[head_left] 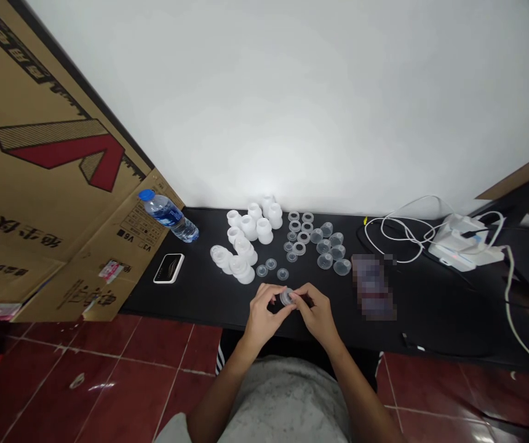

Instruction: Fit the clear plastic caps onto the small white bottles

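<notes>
My left hand [263, 312] and my right hand [316, 311] meet near the table's front edge. Between their fingertips is a small round translucent plastic piece [286, 297], pinched from both sides; the fingers cover part of it. Just beyond lie several small clear discs [270, 264] with raised centres. Farther back are several translucent rings [294, 226], and to their right several clear domed caps [324, 246]. A cluster of white plastic bottle-shaped parts [248, 227] stands to the left, some apparently capped or stacked at the front.
On the black table [190, 295], a water bottle [170, 215] leans against a cardboard box [61, 160] and a white phone-like device [169, 269] lies flat. At right are a blurred-out object [374, 288], a white power strip [465, 243] and cables [398, 237]. A white wall [292, 111] closes the back.
</notes>
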The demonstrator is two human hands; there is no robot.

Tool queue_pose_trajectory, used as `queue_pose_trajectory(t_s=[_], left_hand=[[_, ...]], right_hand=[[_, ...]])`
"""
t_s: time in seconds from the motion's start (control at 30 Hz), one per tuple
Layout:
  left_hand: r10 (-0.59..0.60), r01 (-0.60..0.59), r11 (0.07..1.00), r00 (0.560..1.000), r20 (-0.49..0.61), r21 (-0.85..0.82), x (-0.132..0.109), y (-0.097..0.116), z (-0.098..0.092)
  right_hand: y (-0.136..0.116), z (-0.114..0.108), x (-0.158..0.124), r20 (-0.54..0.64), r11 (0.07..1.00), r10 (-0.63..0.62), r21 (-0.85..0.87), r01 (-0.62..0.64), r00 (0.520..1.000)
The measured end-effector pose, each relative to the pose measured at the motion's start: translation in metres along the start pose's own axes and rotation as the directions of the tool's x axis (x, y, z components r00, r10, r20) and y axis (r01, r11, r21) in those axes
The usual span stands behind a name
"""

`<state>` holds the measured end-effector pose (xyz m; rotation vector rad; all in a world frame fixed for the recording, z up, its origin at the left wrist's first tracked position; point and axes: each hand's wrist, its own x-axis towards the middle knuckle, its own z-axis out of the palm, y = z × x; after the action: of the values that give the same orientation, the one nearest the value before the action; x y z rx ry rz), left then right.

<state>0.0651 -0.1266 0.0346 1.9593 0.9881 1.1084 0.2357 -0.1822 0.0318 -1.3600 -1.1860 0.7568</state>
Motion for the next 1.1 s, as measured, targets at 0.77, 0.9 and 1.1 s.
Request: queue_pose_trajectory(t_s=[0.77,0.9,1.1], left_hand=[[0.042,-0.043,0.998,0.998,0.039,0.045,-0.0018,0.0003,-0.0003],[0.063,-0.064,0.998,0.995,0.082,0.0,0.0003,-0.0001,-0.0016],[0.001,-0.004,0.999,0.997,0.071,0.043,-0.0015,0.0049,-0.0012]], right_hand=[[0.0019,0.0002,0.0016,-0.041,0.994,0.081,0.083,-0.078,0.996],[-0.0004,-0.0001,0.0023,-0.055,0.99,0.099,0.108,-0.092,0.994],[-0.0041,-0.0035,0.0024,-0.031,1.0,0.011,0.013,-0.011,0.999]])
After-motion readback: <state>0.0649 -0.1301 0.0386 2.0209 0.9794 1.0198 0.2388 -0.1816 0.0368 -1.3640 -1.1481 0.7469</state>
